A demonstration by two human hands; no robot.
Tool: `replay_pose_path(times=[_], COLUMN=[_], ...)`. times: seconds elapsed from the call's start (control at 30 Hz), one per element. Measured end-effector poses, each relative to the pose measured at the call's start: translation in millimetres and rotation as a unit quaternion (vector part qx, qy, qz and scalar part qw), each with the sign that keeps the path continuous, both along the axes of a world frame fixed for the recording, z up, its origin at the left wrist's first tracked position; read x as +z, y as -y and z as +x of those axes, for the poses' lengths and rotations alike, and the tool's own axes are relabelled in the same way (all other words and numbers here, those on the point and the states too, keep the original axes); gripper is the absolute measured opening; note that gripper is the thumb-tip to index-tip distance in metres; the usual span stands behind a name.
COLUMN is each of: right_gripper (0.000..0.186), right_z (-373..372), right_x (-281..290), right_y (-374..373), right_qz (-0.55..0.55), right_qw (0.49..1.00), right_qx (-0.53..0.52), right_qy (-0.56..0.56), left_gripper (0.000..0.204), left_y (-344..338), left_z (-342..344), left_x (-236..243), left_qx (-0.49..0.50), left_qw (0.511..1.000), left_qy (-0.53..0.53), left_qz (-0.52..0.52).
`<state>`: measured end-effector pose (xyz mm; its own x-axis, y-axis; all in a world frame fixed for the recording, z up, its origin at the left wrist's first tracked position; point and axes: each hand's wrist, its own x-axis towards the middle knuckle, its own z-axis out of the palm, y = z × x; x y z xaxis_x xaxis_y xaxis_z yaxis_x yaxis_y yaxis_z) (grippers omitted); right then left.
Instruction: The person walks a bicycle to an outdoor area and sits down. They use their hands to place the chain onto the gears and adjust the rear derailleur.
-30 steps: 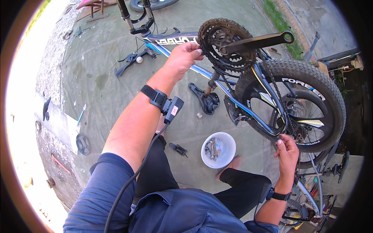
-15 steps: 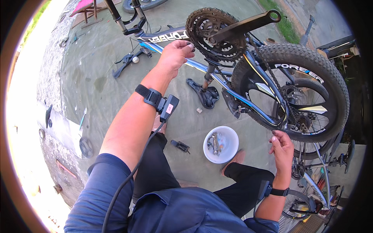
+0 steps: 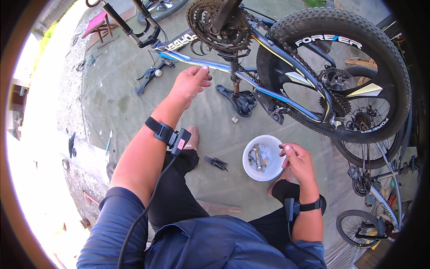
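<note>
My left hand (image 3: 190, 85) is closed, fingers curled and thumb against them, just below a blue-grey frame tube (image 3: 204, 63). It is apart from the upside-down bicycle, and whatever it may hold is hidden. Over the right rim of a white plastic bowl (image 3: 275, 172), my right hand (image 3: 298, 162) also has thumb and fingers drawn together; I cannot make out anything in them. Metal tools, one like a wrench (image 3: 258, 158), lie in the bowl with small parts. Above my hands are the greasy chainrings (image 3: 215, 29) and the rear wheel's knobby tyre (image 3: 309, 20).
The bicycle's black saddle (image 3: 237, 101) rests on the green ground sheet. A pedal (image 3: 216, 163) lies near my left foot, and a flat wooden piece (image 3: 219, 207) is between my legs. A second bicycle (image 3: 378, 199) stands at right. A pink-topped stool (image 3: 95, 24) is far left.
My right hand has moved from beside the rear wheel down and left to the bowl. My left hand has drawn down and back from the chainrings. The view has shifted.
</note>
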<state>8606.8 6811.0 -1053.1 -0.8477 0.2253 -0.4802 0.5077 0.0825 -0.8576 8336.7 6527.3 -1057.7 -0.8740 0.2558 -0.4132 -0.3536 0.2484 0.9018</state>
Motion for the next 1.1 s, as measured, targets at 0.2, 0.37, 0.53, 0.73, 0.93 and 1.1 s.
replay_pose_path(times=[0.2, 0.37, 0.53, 0.73, 0.93, 1.1], right_gripper=[0.036, 0.057, 0.06, 0.061, 0.059, 0.043], right_z=[19.7, 37.3, 58.0, 82.5, 91.6, 87.8], right_x=[-15.7, -15.2, -11.0, -18.9, -16.5, -10.6], right_y=[24.6, 35.7, 53.5, 74.2, 58.5, 41.1], right_qz=[-0.079, -0.161, -0.406, -0.502, -0.44, -0.388], right_qw=[0.996, 0.986, 0.911, 0.865, 0.895, 0.919], right_qx=[0.031, 0.02, -0.047, 0.016, 0.021, -0.024], right_qy=[-0.025, -0.043, -0.054, -0.012, -0.074, -0.059], left_gripper=[0.038, 0.032, 0.03, 0.035, 0.044, 0.043], left_y=[-39.0, -66.8, -83.1, -76.0, -104.3, -127.2], left_z=[71.0, 165.8, 247.4, 255.0, 245.6, 254.2], left_x=[13.7, 28.2, 40.6, -6.2, -37.7, -8.6], left_qx=[-0.124, -0.267, -0.275, -0.311, -0.147, -0.069], left_qw=[0.992, 0.95, 0.847, 0.876, 0.988, 0.974], left_qy=[-0.003, -0.146, -0.448, -0.339, -0.04, 0.174], left_qz=[-0.016, -0.07, -0.071, -0.142, 0.012, 0.128])
